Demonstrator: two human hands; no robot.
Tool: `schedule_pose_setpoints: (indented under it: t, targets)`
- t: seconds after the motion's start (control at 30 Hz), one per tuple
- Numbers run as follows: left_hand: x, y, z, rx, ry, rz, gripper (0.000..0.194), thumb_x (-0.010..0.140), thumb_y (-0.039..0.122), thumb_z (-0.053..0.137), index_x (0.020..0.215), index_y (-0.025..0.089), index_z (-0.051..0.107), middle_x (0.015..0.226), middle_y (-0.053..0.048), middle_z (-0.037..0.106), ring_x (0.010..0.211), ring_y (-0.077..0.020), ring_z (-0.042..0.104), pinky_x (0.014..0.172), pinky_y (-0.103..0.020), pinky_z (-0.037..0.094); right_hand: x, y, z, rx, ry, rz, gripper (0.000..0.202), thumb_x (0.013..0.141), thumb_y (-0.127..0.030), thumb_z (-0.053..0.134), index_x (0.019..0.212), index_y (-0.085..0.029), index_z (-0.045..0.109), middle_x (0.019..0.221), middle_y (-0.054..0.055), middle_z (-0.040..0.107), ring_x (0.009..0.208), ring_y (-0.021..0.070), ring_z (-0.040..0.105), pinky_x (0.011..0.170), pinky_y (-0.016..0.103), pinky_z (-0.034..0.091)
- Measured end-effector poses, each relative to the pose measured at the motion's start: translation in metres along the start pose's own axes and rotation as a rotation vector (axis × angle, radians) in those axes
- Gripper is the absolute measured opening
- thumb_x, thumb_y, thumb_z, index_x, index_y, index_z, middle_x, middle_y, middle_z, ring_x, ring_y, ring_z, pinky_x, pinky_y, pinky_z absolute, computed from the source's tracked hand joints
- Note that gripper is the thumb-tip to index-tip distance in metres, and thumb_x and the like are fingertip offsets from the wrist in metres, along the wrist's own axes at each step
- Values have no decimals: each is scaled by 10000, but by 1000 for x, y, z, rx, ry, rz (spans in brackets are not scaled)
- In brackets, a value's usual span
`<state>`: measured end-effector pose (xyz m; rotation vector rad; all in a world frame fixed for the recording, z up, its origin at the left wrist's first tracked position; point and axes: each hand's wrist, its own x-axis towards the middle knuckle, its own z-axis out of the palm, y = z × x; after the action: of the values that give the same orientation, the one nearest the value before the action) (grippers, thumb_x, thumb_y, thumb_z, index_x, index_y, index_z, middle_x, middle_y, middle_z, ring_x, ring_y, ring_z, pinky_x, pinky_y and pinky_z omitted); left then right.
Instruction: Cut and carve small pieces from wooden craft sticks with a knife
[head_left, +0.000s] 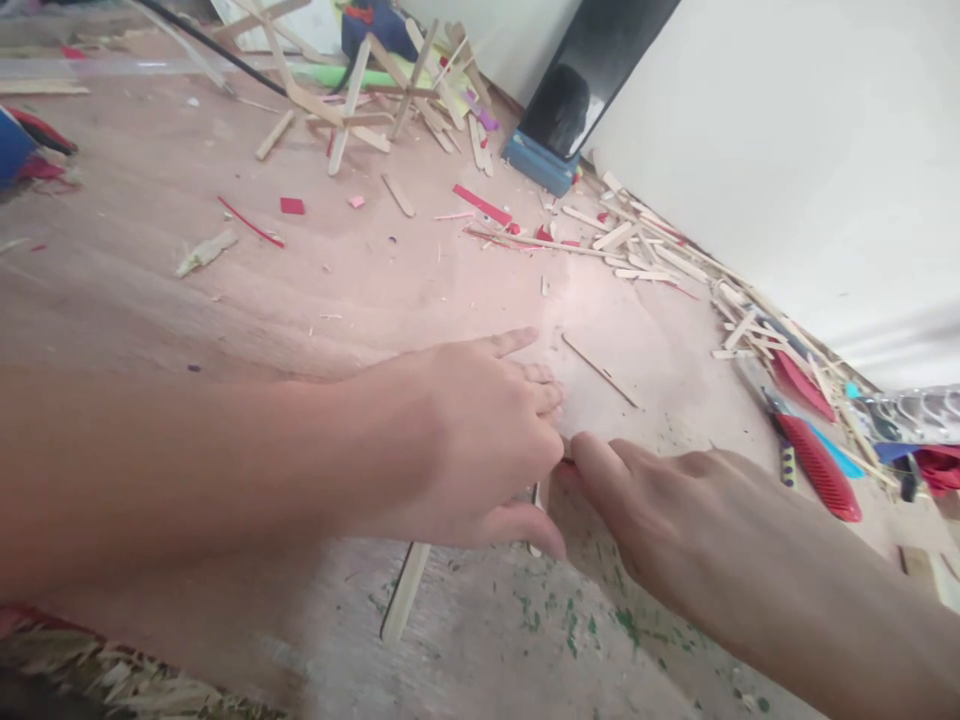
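Observation:
My left hand (465, 440) lies palm down on the wooden tabletop (420, 300), its fingers stretched out and pointing right. From under it a wooden craft stick (406, 592) sticks out toward the front edge, and a second pale stick (537, 505) shows beside the thumb. My right hand (645, 490) is close by on the right, its fingers curled down near a stick end at the left fingertips. What it grips is mostly hidden. A thin stick (600, 370) lies just beyond both hands.
Joined craft sticks (345, 120) stand at the back. Loose sticks (645, 245) line the white wall (787, 150). A red-handled cutter (819, 468) lies at right. A black panel on a blue base (540, 162) stands behind. Wood scraps (127, 675) fill the lower left.

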<state>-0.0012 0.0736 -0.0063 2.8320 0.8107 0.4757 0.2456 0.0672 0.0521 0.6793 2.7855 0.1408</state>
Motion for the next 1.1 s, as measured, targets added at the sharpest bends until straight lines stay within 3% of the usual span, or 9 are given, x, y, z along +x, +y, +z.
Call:
schedule_pose_setpoints:
  t: [0.17,0.37,0.47,0.57,0.67,0.77,0.97,1.1]
  targets:
    - [1,-4,11,-36,84,13,593,1079,749,665,1044,212,913,1179,-126,895,1139,-314,836,1371,-558,407,1,-3,-4,-47,-48,7,234,890,-23,510,983,-225,582,598,-8,558,449,189,462,538,361,153]
    - [0,1,-1,17,-35,-32,633,1096,765,633,1135,193,902,1289,-133,877,1199,-300,827,1396,-512,390,5,0,-5,-95,-47,-25,263,872,-4,486,969,-208,621,585,-15,528,441,198,436,531,362,134]
    - [-2,1,-4,16,-32,-30,666,1096,772,630,1140,164,899,1327,-160,863,1229,-300,824,1398,-509,395,6,-2,-6,-109,-21,-56,304,876,19,435,963,-185,642,636,9,565,430,219,469,526,378,125]
    - [-5,0,0,11,31,-15,643,1090,751,664,1125,155,900,1346,-168,855,1257,-296,819,1393,-498,403,8,-5,-10,-87,-16,-60,271,975,-18,431,935,-216,612,705,13,596,440,229,548,512,387,171]
    - [-6,0,3,17,60,-3,639,1093,746,664,1100,153,900,1370,-170,847,1281,-293,811,1391,-490,403,8,-6,-18,-44,12,14,294,1151,-180,443,884,-254,541,690,-19,556,477,217,599,514,381,291]
    - [-7,0,5,16,77,-4,655,1088,753,666,1094,141,898,1371,-177,845,1280,-289,810,1401,-480,390,3,-2,-27,19,40,45,347,1212,-266,424,879,-255,524,711,-24,566,541,187,630,556,362,391]
    - [-7,-1,4,22,92,6,614,1077,749,688,1092,172,895,1334,-152,862,1277,-278,806,1386,-466,406,-14,9,-26,69,61,55,340,1268,-333,383,1189,-206,689,887,16,827,568,194,742,538,390,360]
    - [-4,1,1,51,6,2,629,1100,763,632,1095,192,895,1328,-139,865,1271,-277,805,1376,-477,413,-15,8,-18,88,67,83,347,1262,-340,428,1150,-215,732,720,-27,759,525,205,722,525,391,339]
